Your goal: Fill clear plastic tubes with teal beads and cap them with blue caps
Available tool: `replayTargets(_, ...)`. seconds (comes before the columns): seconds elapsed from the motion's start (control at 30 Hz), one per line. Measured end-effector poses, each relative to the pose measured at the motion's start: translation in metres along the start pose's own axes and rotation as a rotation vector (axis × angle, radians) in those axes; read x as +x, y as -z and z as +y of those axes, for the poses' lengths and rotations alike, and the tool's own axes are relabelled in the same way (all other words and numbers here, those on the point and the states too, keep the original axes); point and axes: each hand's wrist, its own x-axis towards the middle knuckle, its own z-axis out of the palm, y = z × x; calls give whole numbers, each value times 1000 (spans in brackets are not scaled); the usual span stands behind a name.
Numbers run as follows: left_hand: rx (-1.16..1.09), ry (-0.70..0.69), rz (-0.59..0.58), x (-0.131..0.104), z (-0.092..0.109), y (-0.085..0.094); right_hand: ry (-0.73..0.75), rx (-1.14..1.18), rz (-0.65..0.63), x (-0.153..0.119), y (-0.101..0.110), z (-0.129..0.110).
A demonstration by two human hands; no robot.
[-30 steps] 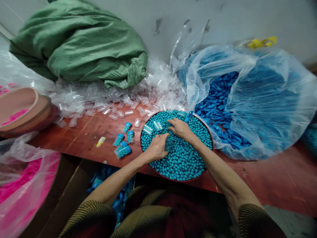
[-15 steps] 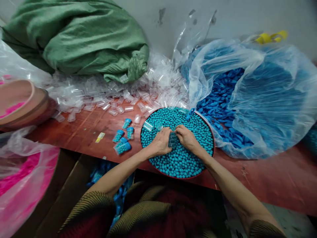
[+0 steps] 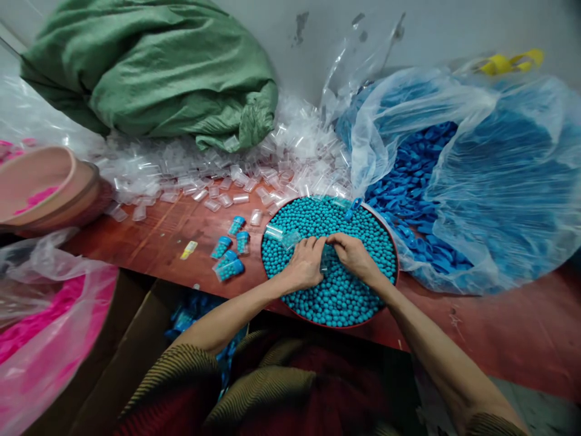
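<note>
Over a round tub (image 3: 396,280) of turquoise beads (image 3: 338,303), my two hands meet. My left hand (image 3: 307,264) is closed round a small clear plastic cup (image 3: 324,261), through which turquoise shows. The curled fingers of my right hand (image 3: 353,255) are at the top of this cup, close to the left fingertips. What they pinch is hidden. Further clear cups (image 3: 274,231) lie on the beads to the left. A blue plastic cap (image 3: 353,209) rests at the tub's back edge. Left of the tub lie several bead-filled cups with blue caps (image 3: 229,266).
Behind the tub spreads a heap of clear cups (image 3: 200,175) beneath a green sack (image 3: 172,79). A plastic bag (image 3: 508,181) of blue caps (image 3: 403,181) stands right. Leftward are a pink bowl (image 3: 59,175) and a bag of pink pieces (image 3: 45,321). The red table's front edge (image 3: 472,354) is near me.
The view has shifted slightly, moving the scene rightward. My right fingers have come closer to my left fingers, curling over the top of the cup.
</note>
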Motion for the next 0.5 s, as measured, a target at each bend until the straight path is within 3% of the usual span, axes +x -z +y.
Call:
replayTargets(0.2,0,-11,-85,6,-5,2,-70,-28,-100,13,17,-8)
replayTargets(0.37,114,-16,-12,3,5,2,-81,-173,-67,41,32,-25)
replayTargets(0.43,140,-46,3,2,9,0,-18,-273,-139,59,30,-43)
replayTargets(0.5,130,-88,-11,3,9,-3,58,-440,-316,77,20,-65)
